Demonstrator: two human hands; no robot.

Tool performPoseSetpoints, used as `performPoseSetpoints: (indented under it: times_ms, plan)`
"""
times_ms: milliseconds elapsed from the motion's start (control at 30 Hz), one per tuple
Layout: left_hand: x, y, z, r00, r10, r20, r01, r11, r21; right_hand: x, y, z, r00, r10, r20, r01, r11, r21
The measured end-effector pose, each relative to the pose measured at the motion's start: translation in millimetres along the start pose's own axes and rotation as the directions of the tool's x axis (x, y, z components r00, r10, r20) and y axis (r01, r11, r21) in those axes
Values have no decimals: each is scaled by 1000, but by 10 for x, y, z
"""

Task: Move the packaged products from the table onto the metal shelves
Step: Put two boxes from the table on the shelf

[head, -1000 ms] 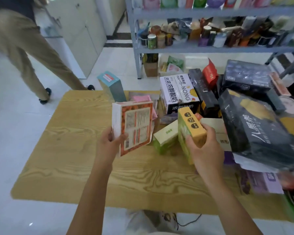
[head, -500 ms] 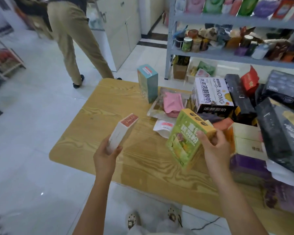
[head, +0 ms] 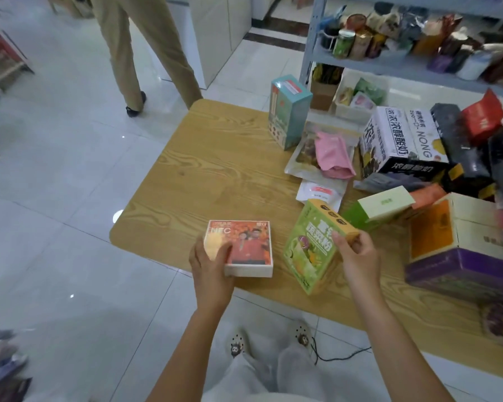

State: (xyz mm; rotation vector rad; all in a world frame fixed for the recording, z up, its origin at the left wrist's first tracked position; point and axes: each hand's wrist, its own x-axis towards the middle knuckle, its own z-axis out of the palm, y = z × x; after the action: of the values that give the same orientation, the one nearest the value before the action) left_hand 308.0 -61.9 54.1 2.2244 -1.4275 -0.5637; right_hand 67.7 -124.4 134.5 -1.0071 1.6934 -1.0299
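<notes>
Left hand [head: 209,274] grips orange box [head: 244,245], now face-up; it was edge-on half a second back. Right hand [head: 357,256] pinches green box [head: 311,250] by its top end, tilted over the table [head: 215,175]. Both look picked. Metal shelves [head: 389,65] sit well beyond the fingers, so the carry is probably next.

The counter [head: 215,169] shows smooth, light wood grain with a low sheen. The floor tiles [head: 55,184] are glossy white. The shelves [head: 311,39] are grey painted metal. The orange box [head: 244,245] and green box [head: 311,250] are printed cardboard. The pink pouch [head: 331,152] is matt plastic.
</notes>
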Motion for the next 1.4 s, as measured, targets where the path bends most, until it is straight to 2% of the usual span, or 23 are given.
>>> performPoseSetpoints:
  times_ms: [100,233,433,500,567,633,700,800,867,1033,1133,1300,1400]
  plan:
    - [-14,-96,9,976,-155,152,157,988,-2,-61,39,92,1000,23,-8,-23,1000,-10]
    - [98,-219,50,892,-331,308,372,924,-85,-113,49,178,999,46,5,-45,999,-7]
    - [245,-325,92,805,-515,294,576,797,-181,-22,53,201,997,58,59,-56,998,-39]
    - [234,-356,100,765,-556,325,637,727,-256,76,-13,201,993,51,103,-47,998,-44]
    - [189,-311,43,704,-574,419,709,608,-358,184,-85,204,990,33,140,-27,999,-47]
    - [155,-254,-33,657,-542,524,754,470,-460,271,-170,222,985,20,174,-12,999,-46]
    - [140,-226,-126,653,-489,578,757,397,-519,375,-244,270,976,3,216,3,1000,-28]
    - [127,-249,-307,681,-516,520,706,274,-653,512,-348,429,965,-14,261,19,1000,-17]
    - [88,-278,-481,700,-554,451,650,233,-723,560,-419,588,957,-23,289,25,1000,-4]
    - [-205,-473,-1047,716,-668,204,389,140,-911,435,-703,1173,903,-56,426,56,998,13]
    - [-451,-643,-1486,666,-746,12,197,160,-967,156,-976,1673,836,-80,542,90,996,8]
    - [-938,-1125,-2259,545,-801,-249,-121,218,-968,-580,-1480,2697,651,-173,739,174,982,76]
    - [-1275,-1375,-2778,461,-807,-370,-225,297,-928,-1133,-1790,3324,541,-221,811,206,970,127]
